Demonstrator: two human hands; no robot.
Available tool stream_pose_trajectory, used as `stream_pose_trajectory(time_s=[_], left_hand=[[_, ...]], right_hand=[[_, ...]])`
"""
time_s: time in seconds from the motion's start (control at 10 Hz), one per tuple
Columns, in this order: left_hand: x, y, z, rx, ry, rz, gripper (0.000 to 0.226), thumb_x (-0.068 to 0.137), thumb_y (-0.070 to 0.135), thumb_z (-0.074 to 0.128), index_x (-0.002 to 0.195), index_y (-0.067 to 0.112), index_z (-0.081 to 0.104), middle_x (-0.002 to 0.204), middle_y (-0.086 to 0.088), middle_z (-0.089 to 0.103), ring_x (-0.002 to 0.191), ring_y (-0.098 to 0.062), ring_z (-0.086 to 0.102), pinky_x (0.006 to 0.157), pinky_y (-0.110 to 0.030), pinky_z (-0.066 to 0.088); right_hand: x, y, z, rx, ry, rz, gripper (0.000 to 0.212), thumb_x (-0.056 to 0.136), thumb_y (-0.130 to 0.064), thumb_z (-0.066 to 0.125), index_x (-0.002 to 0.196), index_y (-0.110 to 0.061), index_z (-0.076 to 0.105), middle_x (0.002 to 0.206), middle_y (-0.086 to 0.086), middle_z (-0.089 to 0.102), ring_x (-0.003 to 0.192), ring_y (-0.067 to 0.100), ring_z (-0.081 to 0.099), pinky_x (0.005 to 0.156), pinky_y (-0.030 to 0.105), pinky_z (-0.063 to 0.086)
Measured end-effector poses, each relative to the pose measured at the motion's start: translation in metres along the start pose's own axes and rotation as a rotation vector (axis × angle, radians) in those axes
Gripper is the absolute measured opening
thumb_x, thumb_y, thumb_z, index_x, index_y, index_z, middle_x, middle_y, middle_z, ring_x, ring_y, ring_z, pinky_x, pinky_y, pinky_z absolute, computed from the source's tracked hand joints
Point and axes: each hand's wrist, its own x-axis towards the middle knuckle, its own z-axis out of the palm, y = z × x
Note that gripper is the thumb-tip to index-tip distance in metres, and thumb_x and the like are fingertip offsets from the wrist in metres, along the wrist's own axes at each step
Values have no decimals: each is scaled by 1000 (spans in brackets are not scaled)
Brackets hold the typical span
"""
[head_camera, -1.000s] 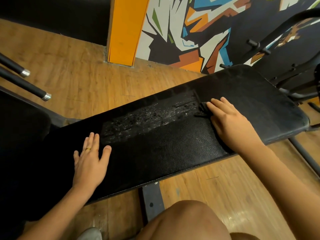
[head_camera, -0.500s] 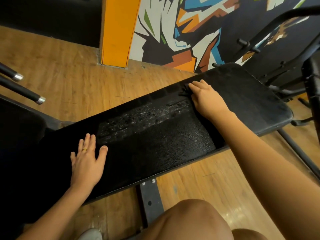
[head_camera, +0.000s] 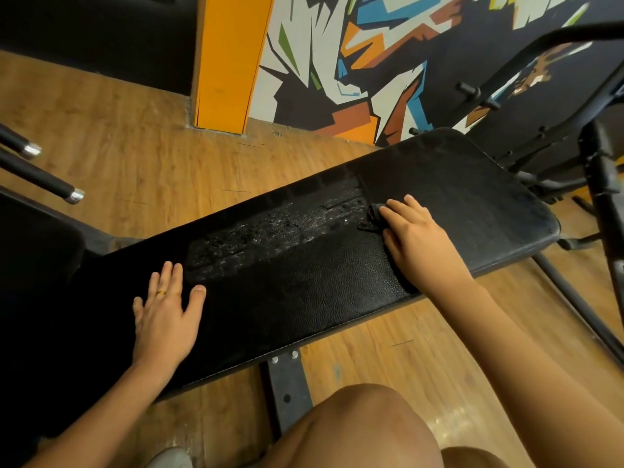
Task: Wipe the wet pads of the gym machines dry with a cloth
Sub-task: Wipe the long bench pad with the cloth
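A long black bench pad [head_camera: 304, 298] runs from lower left to upper right, with a glistening wet patch [head_camera: 270, 234] along its far half. My right hand [head_camera: 415, 238] lies on a small dark cloth [head_camera: 373, 216], fingers fairly straight, pressing it onto the pad at the right end of the wet patch. Only a bunched corner of the cloth shows past my fingertips. My left hand [head_camera: 169, 312] rests flat on the pad's left part, fingers spread, just beside the near-left corner of the wet patch.
A steel bracket [head_camera: 287, 390] holds the pad over a wooden floor [head_camera: 135, 157]. Black machine frame tubes [head_camera: 604, 184] stand at the right, two chrome-tipped bars [head_camera: 50, 184] at the left. My bare knee [head_camera: 358, 430] is below. An orange pillar [head_camera: 226, 62] and painted wall are behind.
My right hand pushed the cloth to the pad's far edge, then drew it back to the middle at the wet patch's right end. My left hand stayed put.
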Motion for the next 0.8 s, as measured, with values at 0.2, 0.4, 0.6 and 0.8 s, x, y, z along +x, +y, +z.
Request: stream_pose_trajectory(time_s=[0.2,0.4,0.6,0.8], left_hand=[[0,-1,0,0,-11,5,68,105,51,33,160,14,22,169,-1,13,156,-19,5,124,-53,6],[1,-1,-1,-11,-11,8,67,105,50,34,161,14,21,169,-1,13,156,-18,4,125,-52,5],[1,-5,2,-7,-11,25,67,105,50,33,161,15,21,169,0,13,156,-18,5,124,-53,7],[2,-8,4,-4,6,42,69,105,53,32,160,14,24,168,-2,15,156,-20,7,123,-55,9]], right_hand=[[-12,-12,8,10,10,-29,42,100,-10,57,141,-3,54,145,14,53,141,42,39,112,53,38],[-10,-5,5,31,-79,-94,47,99,-9,57,146,-5,51,149,14,51,147,40,35,119,55,34],[-14,0,-2,13,-85,-116,48,100,-13,57,147,-7,51,152,12,49,148,39,33,116,53,34],[28,2,8,68,-54,-105,41,101,-18,59,140,-7,57,145,13,55,143,40,39,115,58,32]])
